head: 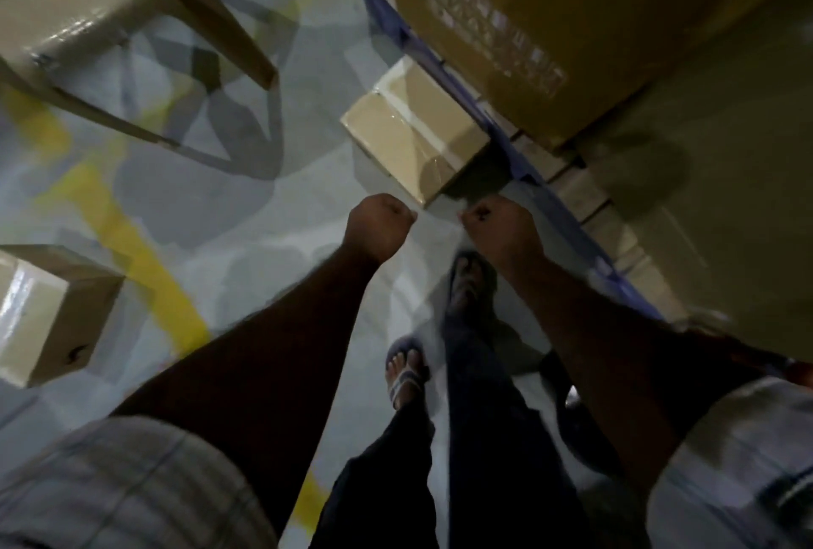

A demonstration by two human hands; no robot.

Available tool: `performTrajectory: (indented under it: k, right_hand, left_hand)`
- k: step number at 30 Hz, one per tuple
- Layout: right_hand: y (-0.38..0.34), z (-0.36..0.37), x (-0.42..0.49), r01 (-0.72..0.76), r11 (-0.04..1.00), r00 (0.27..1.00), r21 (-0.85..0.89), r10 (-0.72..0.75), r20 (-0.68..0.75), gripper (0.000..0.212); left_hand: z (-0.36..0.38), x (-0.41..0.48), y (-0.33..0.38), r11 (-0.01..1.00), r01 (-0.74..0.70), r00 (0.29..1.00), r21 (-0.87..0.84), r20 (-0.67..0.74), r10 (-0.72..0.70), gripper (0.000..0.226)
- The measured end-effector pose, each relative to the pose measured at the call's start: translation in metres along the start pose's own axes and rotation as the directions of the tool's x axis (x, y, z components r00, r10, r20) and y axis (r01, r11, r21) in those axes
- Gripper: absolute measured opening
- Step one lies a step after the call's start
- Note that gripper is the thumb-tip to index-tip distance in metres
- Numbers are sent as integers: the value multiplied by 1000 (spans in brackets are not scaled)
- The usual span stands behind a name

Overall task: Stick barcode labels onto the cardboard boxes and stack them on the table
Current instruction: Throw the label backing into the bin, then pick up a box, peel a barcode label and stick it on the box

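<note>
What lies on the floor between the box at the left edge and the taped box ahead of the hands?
In the head view, a yellow stripe crosses the grey floor between the left box and the taped box; otherwise only shadows.

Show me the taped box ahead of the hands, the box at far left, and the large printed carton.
taped box (413,130): head view, middle of its top face.
box at far left (39,311): head view, glossy top face.
large printed carton (506,20): head view, printed side.
</note>
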State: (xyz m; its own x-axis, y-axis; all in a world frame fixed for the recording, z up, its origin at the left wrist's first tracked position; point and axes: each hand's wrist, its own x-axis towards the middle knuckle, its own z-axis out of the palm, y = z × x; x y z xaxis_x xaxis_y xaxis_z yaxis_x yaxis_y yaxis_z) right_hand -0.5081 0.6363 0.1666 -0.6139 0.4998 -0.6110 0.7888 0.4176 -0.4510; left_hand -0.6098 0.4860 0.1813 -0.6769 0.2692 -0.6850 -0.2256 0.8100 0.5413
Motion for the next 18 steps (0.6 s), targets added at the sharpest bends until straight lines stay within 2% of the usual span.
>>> performTrajectory:
  k: [3, 4, 8, 11, 12, 14, 15, 17, 18]
  right_hand:
    - [-10, -3, 58, 1, 1000, 998, -8, -1, 55, 33]
    - [-14, -1, 81, 14, 999, 998, -48, -11, 58, 37]
    - [-12, 19, 186, 81, 976, 994, -205, -64, 88, 51]
    - [4, 43, 263, 66, 941, 988, -333, -16, 152, 74]
    - [11, 51, 285, 57, 927, 984, -371, 11, 179, 84]
    - [30, 65, 322, 59, 902, 973, -428, 43, 225, 103]
    - [40, 71, 337, 70, 888, 972, -454, 42, 232, 113]
    - [65, 85, 362, 98, 845, 968, -526, 43, 249, 132]
    - [77, 93, 371, 109, 829, 960, -549, 55, 274, 139]
  left_hand:
    - [-8, 38, 13, 999, 46, 998, 15, -38, -45, 33]
    - [-10, 54, 17, 997, 63, 997, 47, -50, -60, 42]
    - [5, 128, 11, 987, 98, 994, 127, -67, -90, 95]
    - [51, 192, -19, 955, 219, 974, 202, 19, -228, 130]
    - [70, 210, -29, 946, 260, 958, 192, 68, -278, 132]
    - [105, 244, -46, 934, 346, 925, 92, 135, -356, 120]
    - [121, 256, -52, 920, 390, 910, -37, 166, -379, 109]
    - [151, 278, -61, 816, 476, 878, -326, 219, -425, 88]
    - [165, 287, -66, 797, 481, 876, -364, 225, -425, 86]
